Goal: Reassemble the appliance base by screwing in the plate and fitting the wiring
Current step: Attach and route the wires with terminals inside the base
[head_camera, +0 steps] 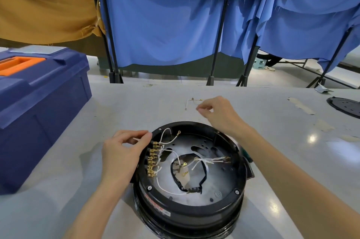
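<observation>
While the left hand [124, 153] pinches one white wire [137, 139] at the rim of the single appliance base [187, 207], the right hand [218, 114] hovers beyond it, fingertips [199, 109] drawn together; whether they hold anything I cannot tell. Round and black, the base sits on the desk [78, 160] near its front edge, baring a silver plate [214, 184] and one row of brass terminals [152, 160]. One blue toolbox [39, 112] stands left.

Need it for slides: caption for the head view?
Left hand pinches a white wire at the open appliance base; right hand hovers by a loose wire beyond it.
</observation>
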